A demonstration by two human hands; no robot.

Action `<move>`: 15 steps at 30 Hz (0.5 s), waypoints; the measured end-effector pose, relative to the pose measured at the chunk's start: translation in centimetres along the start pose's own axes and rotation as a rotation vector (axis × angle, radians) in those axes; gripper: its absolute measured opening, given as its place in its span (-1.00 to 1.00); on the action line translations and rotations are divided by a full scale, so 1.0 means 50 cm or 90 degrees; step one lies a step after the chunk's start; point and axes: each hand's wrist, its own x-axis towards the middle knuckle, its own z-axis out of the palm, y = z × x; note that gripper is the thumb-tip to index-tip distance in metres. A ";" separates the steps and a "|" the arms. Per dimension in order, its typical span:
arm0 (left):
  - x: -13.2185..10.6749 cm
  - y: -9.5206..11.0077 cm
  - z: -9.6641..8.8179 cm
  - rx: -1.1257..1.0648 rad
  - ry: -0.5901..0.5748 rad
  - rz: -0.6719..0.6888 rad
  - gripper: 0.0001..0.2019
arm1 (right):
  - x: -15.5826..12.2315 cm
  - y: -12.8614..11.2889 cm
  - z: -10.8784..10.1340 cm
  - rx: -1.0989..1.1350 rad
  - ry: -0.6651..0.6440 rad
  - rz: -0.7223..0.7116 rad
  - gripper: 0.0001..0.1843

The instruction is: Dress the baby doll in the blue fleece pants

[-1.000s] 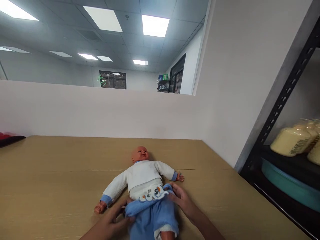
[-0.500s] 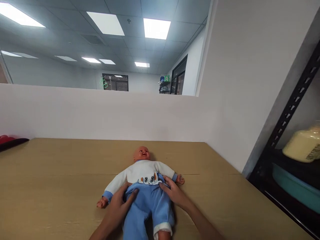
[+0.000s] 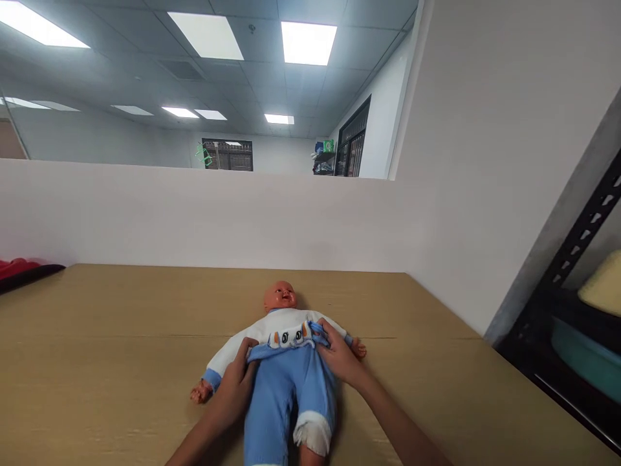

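A baby doll (image 3: 280, 296) lies face up on the table, its head toward the wall and its arms spread. It wears a white sweater (image 3: 233, 346) with blue cuffs and a printed face at the hem. Blue trousers (image 3: 279, 382) cover its legs, with one white-lined cuff turned up at the right. My left hand (image 3: 237, 378) is closed on the trouser waistband at the doll's left side in the view. On the other side, my right hand (image 3: 337, 353) pinches the bunched blue waistband beside the sweater's printed hem.
The brown tabletop (image 3: 121, 362) meets a white wall (image 3: 242, 220) with an opening above it. At the right stands a black metal shelf (image 3: 563, 382) with a teal basin (image 3: 585, 356) and a pale yellow container (image 3: 604, 285). Something red (image 3: 19, 266) lies at the far left.
Both hands have drawn the waistband higher over the sweater, and my right hand has moved up. The trouser legs have shifted up slightly. The view has swung a little left.
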 end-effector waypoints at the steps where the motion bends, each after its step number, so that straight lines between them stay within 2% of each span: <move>1: 0.010 -0.003 0.004 -0.020 0.006 0.001 -0.69 | 0.008 0.012 0.009 -0.011 0.029 -0.004 -0.49; 4: 0.041 -0.016 0.017 -0.079 -0.004 0.004 -0.68 | 0.028 0.033 0.025 -0.054 0.091 -0.015 -0.60; 7: 0.056 -0.026 0.020 -0.101 -0.034 -0.005 -0.64 | 0.035 0.038 0.024 -0.092 0.112 -0.014 -0.72; 10: 0.054 -0.025 0.015 -0.124 -0.068 -0.012 -0.65 | 0.032 0.037 0.012 -0.123 0.094 0.006 -0.76; 15: 0.049 -0.030 0.007 -0.137 -0.105 -0.014 -0.64 | 0.022 0.036 -0.009 -0.154 0.018 0.055 -0.72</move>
